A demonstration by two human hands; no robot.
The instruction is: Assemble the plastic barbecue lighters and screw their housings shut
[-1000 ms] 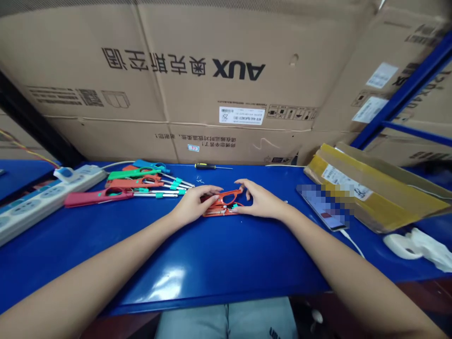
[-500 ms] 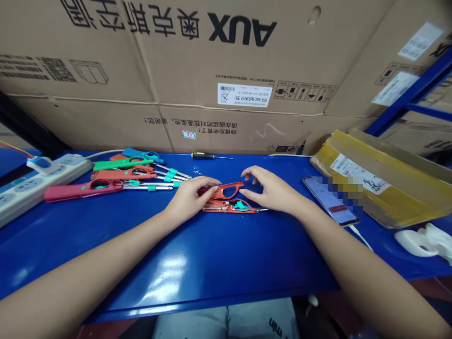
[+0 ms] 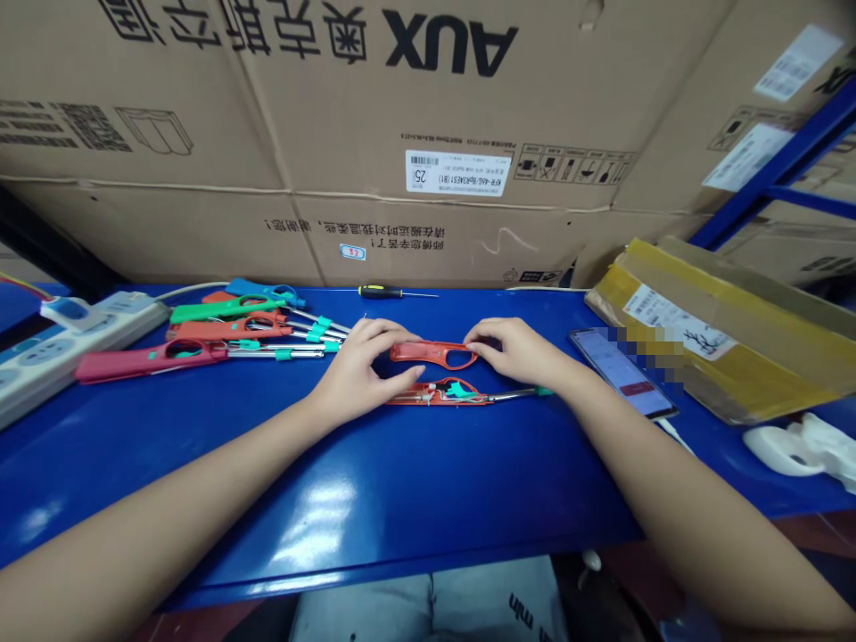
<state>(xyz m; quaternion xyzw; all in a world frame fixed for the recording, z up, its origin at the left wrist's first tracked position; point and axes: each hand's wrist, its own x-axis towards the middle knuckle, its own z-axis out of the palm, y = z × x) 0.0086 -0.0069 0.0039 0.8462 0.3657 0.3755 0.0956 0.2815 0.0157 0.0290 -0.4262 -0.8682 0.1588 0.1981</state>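
The handle shell [image 3: 415,352] is orange-red, the tabletop [image 3: 468,486] plain blue.

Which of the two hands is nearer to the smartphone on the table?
Right. The right hand is left of the smartphone, at the right end of the orange shell half. The left hand is farther left, at the shell's other end.

You note: far shell half [image 3: 420,353], smooth plastic; rod [image 3: 514,395], shiny metal; your tabletop [image 3: 415,481], smooth, glossy; carton [image 3: 361,116], matt cardboard.
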